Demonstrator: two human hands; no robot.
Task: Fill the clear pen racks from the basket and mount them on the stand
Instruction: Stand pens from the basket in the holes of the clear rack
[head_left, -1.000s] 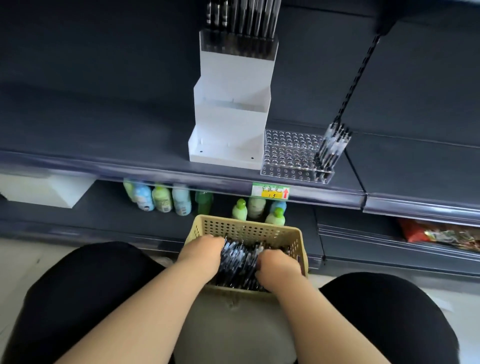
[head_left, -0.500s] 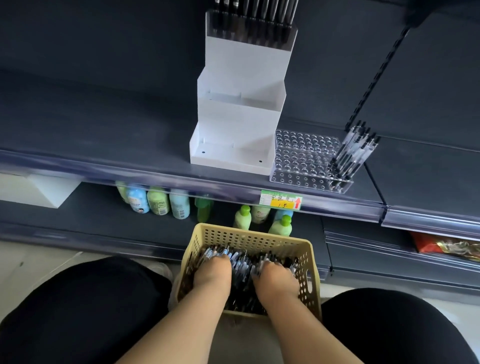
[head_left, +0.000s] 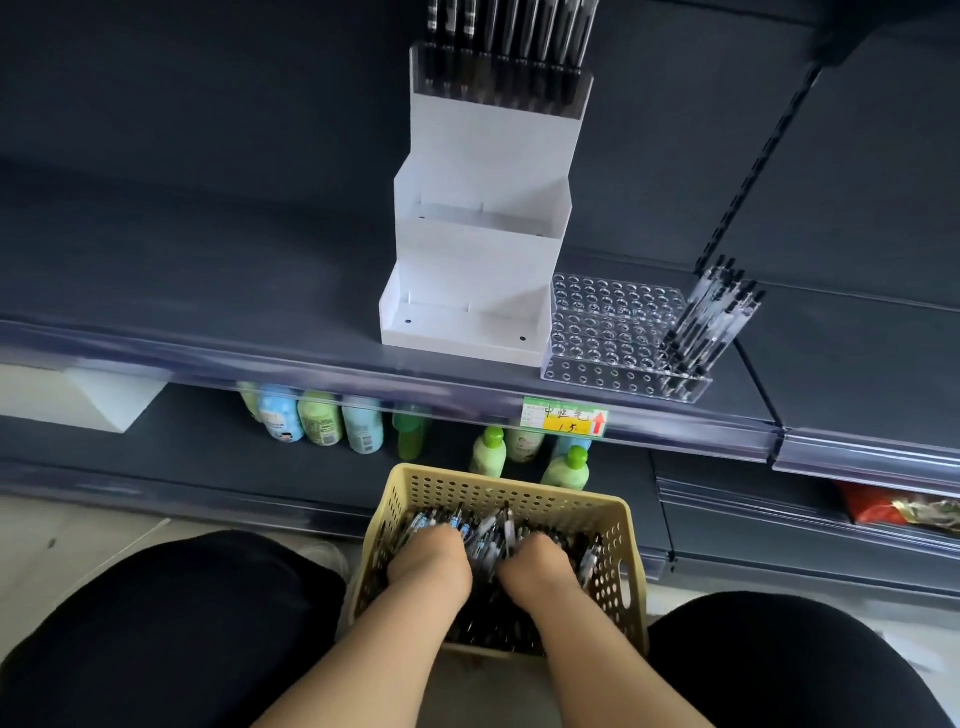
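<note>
Head view: your L hand (head_left: 431, 564) & R hand (head_left: 540, 569) sit sunk in pens (head_left: 488, 527) in the basket (head_left: 498, 486), prob. bunching some for the clear rack (head_left: 608, 322) on the shelf (head_left: 260, 291) above; grip hidden, can't tell.

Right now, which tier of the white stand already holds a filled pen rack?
The top tier: a clear rack full of pens sits there. The two lower tiers hold no rack; the mostly unfilled rack rests on the shelf.

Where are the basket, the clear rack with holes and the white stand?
basket (head_left: 519, 501), head view, on its far perforated wall.
clear rack (head_left: 613, 312), head view, on its empty holed top.
white stand (head_left: 488, 130), head view, on its upper front panel.
</note>
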